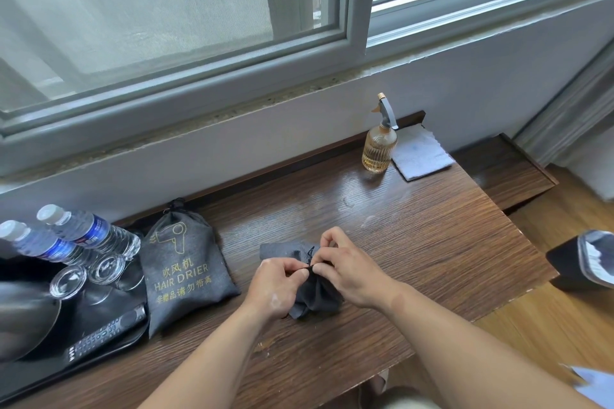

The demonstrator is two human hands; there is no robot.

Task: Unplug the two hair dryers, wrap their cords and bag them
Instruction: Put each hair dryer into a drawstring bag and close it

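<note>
A grey drawstring bag printed HAIR DRIER (184, 272) lies full and tied at the left of the wooden table (415, 242). A second grey bag (315, 292) lies at the table's middle, its mouth gathered. My left hand (275, 285) and my right hand (352, 272) meet over that mouth, and each pinches the thin black drawstring (310, 254). No hair dryer or cord shows outside the bags.
A black tray (99, 339) at the left holds two water bottles (83, 236), upturned glasses (86, 272), a remote and a dark kettle. An amber spray bottle (380, 143) and a folded white cloth (422, 156) stand at the back right. A black bin (584, 262) sits right of the table.
</note>
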